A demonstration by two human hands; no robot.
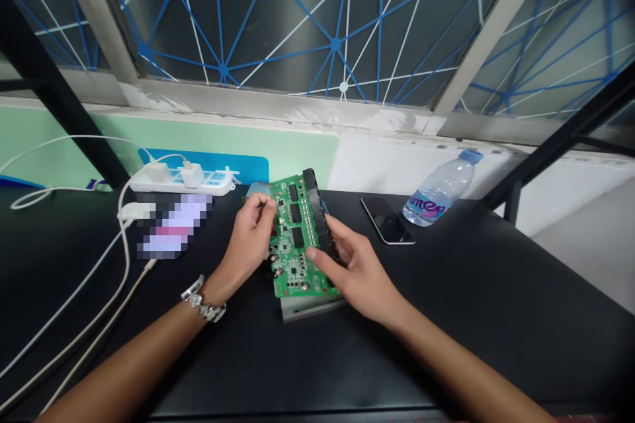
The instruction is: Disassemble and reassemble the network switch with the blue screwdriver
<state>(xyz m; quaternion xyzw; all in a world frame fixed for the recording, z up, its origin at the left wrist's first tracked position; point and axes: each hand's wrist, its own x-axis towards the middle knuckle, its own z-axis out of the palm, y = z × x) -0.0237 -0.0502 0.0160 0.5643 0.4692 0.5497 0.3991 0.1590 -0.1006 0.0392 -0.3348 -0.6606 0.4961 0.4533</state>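
Note:
A green circuit board with black chips and a long black connector strip along its right side is held tilted above the table. Under its lower edge shows a grey metal piece. My right hand grips the board from the right, thumb on its face and fingers behind the connector side. At the upper left edge my left hand is closed, thumb and forefinger pinched against the board's rim. Whatever sits between those fingertips, if anything, is too small to make out. A bluish piece shows behind the left hand.
On the black table, a phone lies right of the board, beside a water bottle. A white power strip with plugs stands back left. White cables run across the left side near a blurred-out device.

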